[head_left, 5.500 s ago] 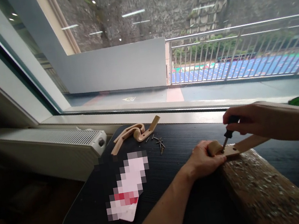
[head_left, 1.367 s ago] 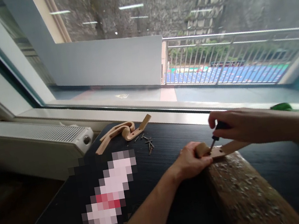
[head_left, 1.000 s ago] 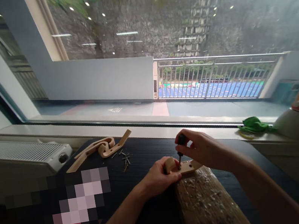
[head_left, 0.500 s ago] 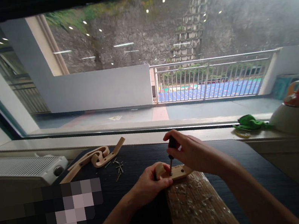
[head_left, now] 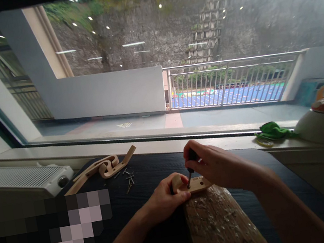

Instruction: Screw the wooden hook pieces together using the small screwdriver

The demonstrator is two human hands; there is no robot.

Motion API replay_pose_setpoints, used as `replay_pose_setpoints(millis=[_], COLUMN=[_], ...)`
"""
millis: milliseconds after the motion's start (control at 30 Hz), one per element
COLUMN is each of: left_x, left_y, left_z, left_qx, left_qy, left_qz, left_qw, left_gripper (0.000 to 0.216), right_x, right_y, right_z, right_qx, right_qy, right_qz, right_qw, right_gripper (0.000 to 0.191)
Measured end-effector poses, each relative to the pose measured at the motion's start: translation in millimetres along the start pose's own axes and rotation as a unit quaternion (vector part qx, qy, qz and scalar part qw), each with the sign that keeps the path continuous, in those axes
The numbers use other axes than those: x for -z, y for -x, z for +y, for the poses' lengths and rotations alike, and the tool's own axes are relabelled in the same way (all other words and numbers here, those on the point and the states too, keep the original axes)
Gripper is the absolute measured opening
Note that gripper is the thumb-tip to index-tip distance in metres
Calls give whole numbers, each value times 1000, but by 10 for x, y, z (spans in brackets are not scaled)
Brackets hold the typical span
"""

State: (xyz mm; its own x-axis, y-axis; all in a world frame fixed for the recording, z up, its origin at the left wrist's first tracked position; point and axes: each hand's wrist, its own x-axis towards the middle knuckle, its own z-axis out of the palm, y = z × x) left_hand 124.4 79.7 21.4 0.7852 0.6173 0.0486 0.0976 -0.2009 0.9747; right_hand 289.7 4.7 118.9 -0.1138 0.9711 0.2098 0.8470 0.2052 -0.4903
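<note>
My right hand grips the dark handle of a screwdriver. The shaft slants down, its tip at a hole in a pale, curved wooden piece. Around the curled left end of this piece, the fingers and thumb of my left hand are closed, holding it on the far end of a thick, worn wooden block. Another dark hole shows further right on the piece. Whether a screw sits under the tip is too small to make out.
Several loose screws lie on the black table, beside more curved wooden pieces. A white heater stands at the left. On the window sill are a green cloth and a white rounded container with an orange top.
The view has shifted slightly, so the block and hands appear a little further right. The screwdriver leans slightly more, its tip still at the same hole. Both hands keep their hold.
</note>
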Motion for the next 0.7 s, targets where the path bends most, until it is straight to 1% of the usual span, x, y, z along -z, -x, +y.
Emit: replay_pose_setpoints(millis=[167, 367, 500, 567, 700], left_x=[-7, -27, -49, -68, -117], left_y=[6, -1, -7, -9, -15], left_z=[24, 36, 15, -5, -52], left_qx=[0, 6, 18, 19, 13], left_qy=[-8, -5, 14, 25, 28], left_qz=[-7, -4, 5, 10, 40], left_qw=[1000, 1000, 1000, 999, 999], left_gripper=[22, 22, 22, 22, 23], right_x=[68, 109, 58, 19, -32], right_y=[27, 72, 59, 35, -16], right_z=[45, 8, -23, -27, -9], right_qx=[-24, -16, 0, 9, 15], right_qy=[-38, -23, -8, -7, -5], right_qz=[-33, -46, -35, -17, 13], right_qw=[998, 999, 999, 1000, 1000], right_gripper=[10, 8, 8, 11, 19])
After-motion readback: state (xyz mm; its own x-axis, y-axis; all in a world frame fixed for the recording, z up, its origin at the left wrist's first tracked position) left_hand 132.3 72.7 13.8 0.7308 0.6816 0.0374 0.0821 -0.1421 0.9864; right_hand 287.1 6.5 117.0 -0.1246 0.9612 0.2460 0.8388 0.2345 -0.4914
